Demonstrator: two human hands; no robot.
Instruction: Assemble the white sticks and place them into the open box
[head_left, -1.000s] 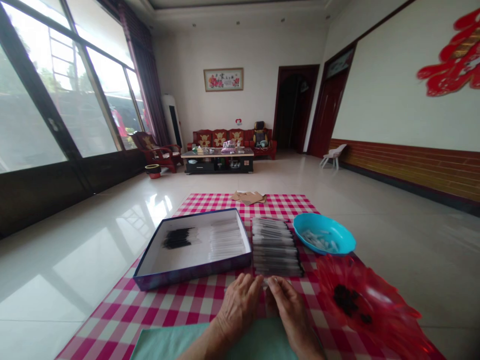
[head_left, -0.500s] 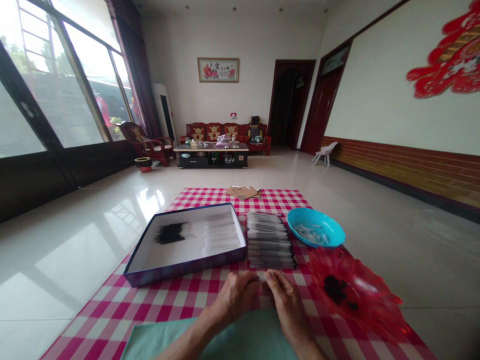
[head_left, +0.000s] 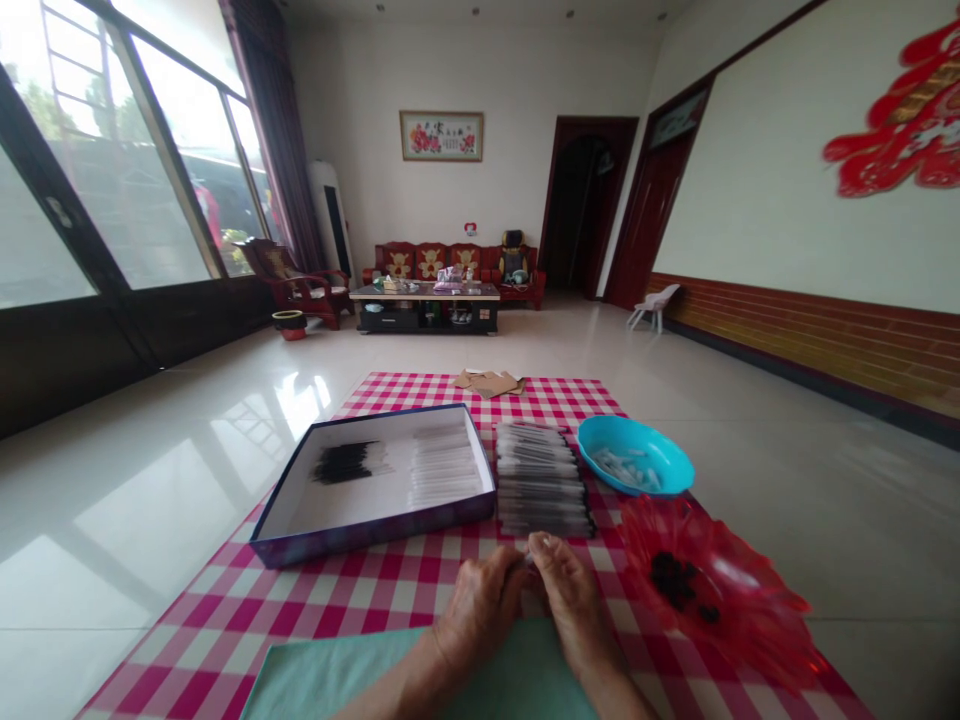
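Note:
My left hand (head_left: 480,598) and my right hand (head_left: 568,595) meet fingertip to fingertip over the near part of the cloth. Both are closed in a pinch on a small pale pen part, mostly hidden by the fingers. Just beyond them lies a row of clear pens (head_left: 541,480) with dark ends at the right. To the left, a shallow box (head_left: 315,550) holds a bundle of black-ended refills (head_left: 345,463) and a stack of clear barrels (head_left: 446,468). A blue bowl (head_left: 671,465) at the right contains small white pieces (head_left: 628,468); a red petal-shaped dish (head_left: 750,590) contains small black pieces (head_left: 675,580).
A green cloth (head_left: 337,665) lies under my forearms on the pink checked tablecloth (head_left: 202,625). Torn cardboard (head_left: 489,383) rests at the far edge. Across the tiled floor stand a low table (head_left: 424,312), a wooden sofa (head_left: 431,258) and a small chair (head_left: 654,305).
My hands have stayed together at the same spot, with the fingers shifting slightly around the small piece. The view has tilted a little; the containers and pens lie as before.

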